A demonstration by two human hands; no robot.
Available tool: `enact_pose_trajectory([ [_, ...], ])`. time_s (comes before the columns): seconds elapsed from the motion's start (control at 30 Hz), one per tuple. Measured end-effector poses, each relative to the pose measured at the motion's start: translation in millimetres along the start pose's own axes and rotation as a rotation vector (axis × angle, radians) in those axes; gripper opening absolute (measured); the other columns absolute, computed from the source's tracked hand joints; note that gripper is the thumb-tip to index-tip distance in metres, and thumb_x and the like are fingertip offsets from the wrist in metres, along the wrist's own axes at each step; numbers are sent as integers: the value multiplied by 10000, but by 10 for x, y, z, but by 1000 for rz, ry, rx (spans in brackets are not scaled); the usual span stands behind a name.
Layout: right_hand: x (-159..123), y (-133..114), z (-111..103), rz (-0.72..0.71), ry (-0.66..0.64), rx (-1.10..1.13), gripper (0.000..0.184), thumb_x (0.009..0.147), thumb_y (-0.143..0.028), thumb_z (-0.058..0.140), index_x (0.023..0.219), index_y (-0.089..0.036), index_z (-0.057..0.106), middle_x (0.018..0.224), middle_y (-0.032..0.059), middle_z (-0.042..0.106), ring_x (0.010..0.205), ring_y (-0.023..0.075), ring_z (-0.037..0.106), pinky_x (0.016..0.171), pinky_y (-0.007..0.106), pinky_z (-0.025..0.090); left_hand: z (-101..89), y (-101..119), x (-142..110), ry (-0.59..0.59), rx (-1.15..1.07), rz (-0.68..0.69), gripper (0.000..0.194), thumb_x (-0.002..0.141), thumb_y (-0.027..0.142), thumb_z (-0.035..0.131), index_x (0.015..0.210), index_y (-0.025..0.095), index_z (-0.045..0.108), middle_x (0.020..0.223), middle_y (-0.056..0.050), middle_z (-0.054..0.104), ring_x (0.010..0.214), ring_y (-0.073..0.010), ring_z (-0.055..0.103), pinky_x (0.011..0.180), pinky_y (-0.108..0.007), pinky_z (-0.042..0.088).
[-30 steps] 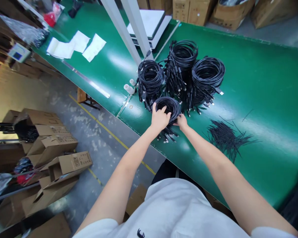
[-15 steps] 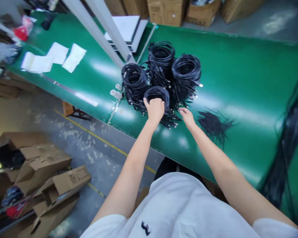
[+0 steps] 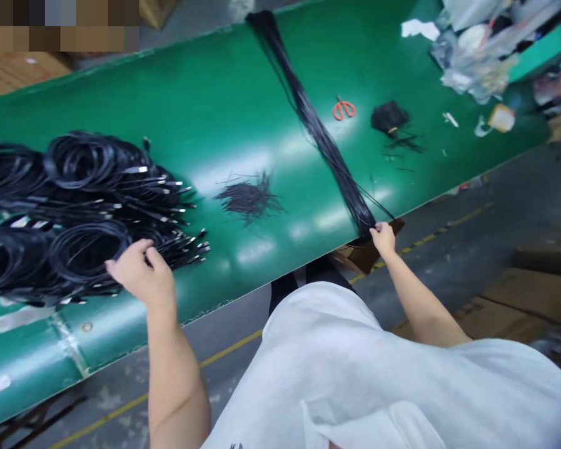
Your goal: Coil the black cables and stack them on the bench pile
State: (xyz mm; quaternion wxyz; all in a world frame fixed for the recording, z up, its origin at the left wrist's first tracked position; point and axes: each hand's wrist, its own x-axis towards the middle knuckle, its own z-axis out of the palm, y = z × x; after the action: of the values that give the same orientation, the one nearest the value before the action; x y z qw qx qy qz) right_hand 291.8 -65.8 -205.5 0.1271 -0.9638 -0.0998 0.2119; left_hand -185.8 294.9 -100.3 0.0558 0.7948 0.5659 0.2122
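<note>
Several coils of black cable (image 3: 81, 215) with metal plugs lie bunched on the left of the green table (image 3: 206, 118). My left hand (image 3: 140, 274) hovers at the near edge of the nearest coil, fingers loosely curled, nothing held. My right hand (image 3: 383, 238) is at the table's near edge, fingers closed on the end of a long bundle of straight black cables (image 3: 315, 128) that runs across the table to its far side. A small heap of black twist ties (image 3: 249, 198) lies between the coils and the bundle.
Orange-handled scissors (image 3: 343, 109) and a black clump (image 3: 389, 117) lie beyond the long bundle. Plastic bags and clutter (image 3: 490, 43) fill the far right of the table. Cardboard boxes (image 3: 523, 299) stand on the floor at right. A yellow floor line (image 3: 229, 349) runs below the table edge.
The view has swung right. My left hand has come off the coil it was pressing. My right hand has moved far right to the end of the long cable bundle and closed on it.
</note>
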Motion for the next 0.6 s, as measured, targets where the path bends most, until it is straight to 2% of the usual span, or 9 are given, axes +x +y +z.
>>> enact_pose_trajectory([
  [0.03, 147, 54, -53, 7, 59, -40, 406, 883, -226, 444, 1251, -78, 529, 1295, 237, 530, 1103, 277, 579, 961, 413, 431, 62, 211, -138, -45, -70, 40, 313, 994, 290, 404, 1122, 172, 663, 1181, -107, 716, 1156, -308, 638, 1095, -578, 390],
  [0.1, 440, 120, -117, -31, 105, -117, 433, 915, -220, 397, 1313, -68, 473, 1386, 273, 427, 1151, 298, 535, 962, 433, 418, 239, 701, -492, -222, -224, 122, 295, 974, 282, 429, 1069, 159, 680, 1118, -103, 734, 1108, -273, 660, 1015, -488, 491],
  [0.17, 709, 162, -158, -144, 49, -194, 345, 919, -230, 426, 1212, -86, 539, 1324, 250, 475, 1110, 295, 532, 935, 416, 423, 456, 1236, -902, -453, -354, 195, 284, 965, 290, 444, 1033, 168, 691, 1103, -92, 743, 1098, -247, 666, 1012, -448, 507],
  [0.23, 919, 208, -199, -301, -61, -271, 228, 894, -232, 502, 1061, -109, 596, 1187, 203, 555, 1054, 280, 533, 916, 382, 420, 663, 1784, -1304, -611, -431, 227, 284, 972, 299, 442, 1024, 186, 697, 1115, -79, 744, 1091, -220, 674, 1010, -407, 516],
  [0.3, 1036, 269, -240, -446, -149, -336, 200, 905, -219, 493, 1032, -108, 602, 1125, 190, 574, 1035, 274, 522, 909, 368, 408, 831, 2322, -1651, -771, -504, 238, 290, 981, 290, 439, 1073, 187, 693, 1160, -83, 732, 1114, -211, 667, 1019, -391, 511],
  [0.4, 1000, 364, -256, -641, -233, -393, 294, 970, -259, 421, 1168, -110, 579, 1206, 194, 551, 1096, 280, 488, 927, 365, 385, 1024, 3035, -2017, -1031, -554, 310, 292, 974, 252, 473, 1168, 165, 672, 1242, -103, 702, 1183, -225, 636, 1060, -400, 481],
  [0.47, 867, 404, -210, -771, -310, -419, 307, 976, -309, 456, 1190, -135, 591, 1222, 177, 554, 1115, 274, 477, 930, 352, 379, 1132, 3392, -2168, -1158, -533, 380, 309, 958, 230, 506, 1216, 149, 656, 1283, -118, 683, 1216, -246, 620, 1084, -417, 458],
  [0.53, 719, 419, -143, -860, -372, -442, 259, 963, -303, 495, 1097, -137, 642, 1173, 172, 577, 1077, 266, 493, 902, 344, 386, 1230, 3629, -2265, -1225, -515, 416, 331, 954, 228, 518, 1250, 146, 642, 1304, -122, 672, 1227, -254, 614, 1095, -419, 447],
  [0.6, 618, 418, -112, -901, -389, -443, 247, 969, -265, 469, 990, -127, 674, 1108, 175, 601, 1023, 255, 519, 869, 340, 401, 1316, 3760, -2325, -1237, -503, 384, 342, 953, 234, 520, 1265, 153, 633, 1311, -119, 669, 1233, -250, 612, 1097, -406, 446],
])
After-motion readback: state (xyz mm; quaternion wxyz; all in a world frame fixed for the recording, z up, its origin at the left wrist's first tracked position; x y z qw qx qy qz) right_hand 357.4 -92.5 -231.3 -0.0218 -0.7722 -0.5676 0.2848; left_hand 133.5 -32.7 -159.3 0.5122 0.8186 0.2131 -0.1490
